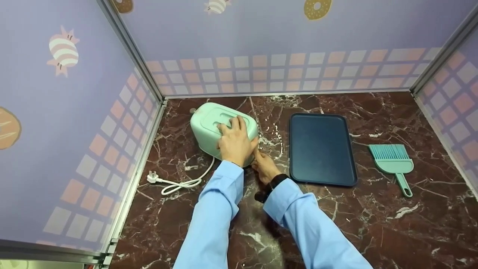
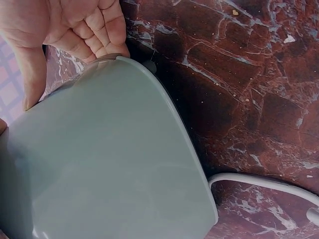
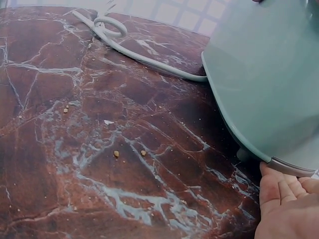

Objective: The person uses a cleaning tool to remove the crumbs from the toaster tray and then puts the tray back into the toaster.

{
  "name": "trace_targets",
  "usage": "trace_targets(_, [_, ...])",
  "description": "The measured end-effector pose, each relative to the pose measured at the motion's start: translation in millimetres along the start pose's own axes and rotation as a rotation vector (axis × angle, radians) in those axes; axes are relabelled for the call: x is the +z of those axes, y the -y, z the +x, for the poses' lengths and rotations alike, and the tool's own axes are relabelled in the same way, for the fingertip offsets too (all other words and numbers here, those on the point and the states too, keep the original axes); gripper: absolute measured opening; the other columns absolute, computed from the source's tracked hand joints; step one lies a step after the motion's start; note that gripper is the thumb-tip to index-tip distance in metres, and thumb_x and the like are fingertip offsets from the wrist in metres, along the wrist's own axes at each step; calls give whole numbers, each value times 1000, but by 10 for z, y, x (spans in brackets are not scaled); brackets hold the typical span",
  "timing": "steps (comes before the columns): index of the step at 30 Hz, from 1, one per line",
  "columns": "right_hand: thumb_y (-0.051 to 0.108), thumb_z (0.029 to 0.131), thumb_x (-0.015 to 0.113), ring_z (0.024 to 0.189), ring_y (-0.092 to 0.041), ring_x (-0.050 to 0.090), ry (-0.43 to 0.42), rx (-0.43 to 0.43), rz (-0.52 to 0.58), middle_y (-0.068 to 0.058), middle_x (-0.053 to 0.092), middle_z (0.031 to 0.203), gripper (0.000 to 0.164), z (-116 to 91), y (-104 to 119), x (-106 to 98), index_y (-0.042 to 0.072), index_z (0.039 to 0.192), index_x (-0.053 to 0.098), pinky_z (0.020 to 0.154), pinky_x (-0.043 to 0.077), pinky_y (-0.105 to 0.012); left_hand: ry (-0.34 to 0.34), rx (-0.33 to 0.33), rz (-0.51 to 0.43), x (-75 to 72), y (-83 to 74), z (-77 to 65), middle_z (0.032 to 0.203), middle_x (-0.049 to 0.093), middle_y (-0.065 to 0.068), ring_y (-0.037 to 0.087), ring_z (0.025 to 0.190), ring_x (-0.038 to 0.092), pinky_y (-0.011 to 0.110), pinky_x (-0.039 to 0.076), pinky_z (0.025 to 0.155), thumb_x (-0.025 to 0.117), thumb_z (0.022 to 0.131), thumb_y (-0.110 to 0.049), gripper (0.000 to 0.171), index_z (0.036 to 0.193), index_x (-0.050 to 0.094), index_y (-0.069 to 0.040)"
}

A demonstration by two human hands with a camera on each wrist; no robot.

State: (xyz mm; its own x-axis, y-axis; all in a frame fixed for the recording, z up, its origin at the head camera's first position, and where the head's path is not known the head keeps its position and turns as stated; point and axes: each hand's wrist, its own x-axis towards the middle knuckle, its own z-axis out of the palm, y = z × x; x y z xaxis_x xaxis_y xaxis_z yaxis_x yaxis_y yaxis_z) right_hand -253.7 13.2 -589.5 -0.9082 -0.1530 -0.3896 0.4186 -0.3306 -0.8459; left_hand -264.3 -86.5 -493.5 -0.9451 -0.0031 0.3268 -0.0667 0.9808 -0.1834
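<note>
Toaster gripped by left hand, slots part-hidden; right hand at bottom edge, cannot tell if pinching.

Looks booth-like, staged in kitchen style: walled across left, top and right of the frame by lilac panels printed with sweets and checks, edged with metal framing; fitted with a marble-patterned tabletop bearing a corded mint appliance.
</note>
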Motion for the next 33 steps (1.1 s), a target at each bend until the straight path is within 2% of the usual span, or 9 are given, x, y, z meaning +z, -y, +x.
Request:
trace_targets(4, [43,106,50,81,-13,57,-4,0,-19,-1,59,85,62,2,0,7,-9,138,51,89,49,-32,-4,-2,-9,9,9,1,147,49,15,52,123,52,52,57,46,51,89,-80,97,157,39,-12])
trace_targets(9, [46,104,50,72,-13,47,-16,14,-57,1,47,72,59,-4,7,10,-5,132,53,80,46,-29,-23,4,-23,28,18,-6,145,50,17,53,121,53,53,57,46,54,90,-76,95,156,40,-10])
trace_targets(14, [48,102,50,64,-12,41,-7,1,-68,5,37,59,52,-12,15,16,-2,117,58,73,42,-28,-41,8,-14,22,20,-14,143,52,17,54,119,54,53,57,45,54,89,-77,95,155,42,-10])
trace_targets(21, [45,103,51,58,-11,39,-31,6,-74,4,40,58,45,-25,34,21,2,104,60,63,38,-26,-32,6,-9,8,9,-15,144,52,16,53,119,54,52,57,45,53,90,-77,94,155,42,-10])
trace_targets(26, [41,105,51,56,-10,41,-27,-11,-50,5,41,56,41,-4,24,36,3,96,60,61,39,-24,-33,-3,-18,8,17,-6,144,51,16,53,120,54,52,57,46,53,90,-76,93,155,42,-11])
trace_targets(29, [47,102,51,55,-10,41,-28,-22,-61,5,41,55,45,-3,21,45,3,92,59,60,40,-23,-21,-4,-11,-1,22,-4,145,51,16,53,120,53,51,57,46,52,91,-76,93,156,41,-11])
trace_targets(33, [56,92,53,55,-10,40,-38,-18,-96,4,40,55,54,-10,31,52,3,89,57,60,40,-24,-6,2,-4,-10,23,0,146,50,15,52,121,53,51,58,46,50,91,-76,93,157,40,-11])
